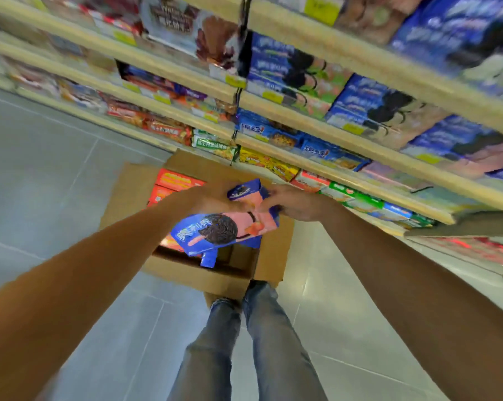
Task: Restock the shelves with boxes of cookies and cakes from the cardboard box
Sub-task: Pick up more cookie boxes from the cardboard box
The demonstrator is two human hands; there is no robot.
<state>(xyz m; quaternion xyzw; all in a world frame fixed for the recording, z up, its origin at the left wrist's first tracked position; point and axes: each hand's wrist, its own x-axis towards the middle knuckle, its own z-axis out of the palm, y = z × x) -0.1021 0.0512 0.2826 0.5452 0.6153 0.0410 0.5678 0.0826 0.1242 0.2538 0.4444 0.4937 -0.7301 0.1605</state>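
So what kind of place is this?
Most likely a supermarket or convenience store aisle: long shelves stacked with cookie boxes, yellow price tags on the shelf edges, and an open cardboard box of stock on the floor.

Bare left arm (99, 270) and right arm (403, 270) uncovered to the frame edge, bare left hand (215, 199) and right hand (298, 202), faded blue-grey denim jeans (215, 351) creased on both legs, dark footwear (256, 283) mostly hidden.

Grey tiled floor (56, 169) with pale grout lines, light wood-edged shelves (360, 146) in long tiers, yellow price tags (273, 96) along their edges, soft even light
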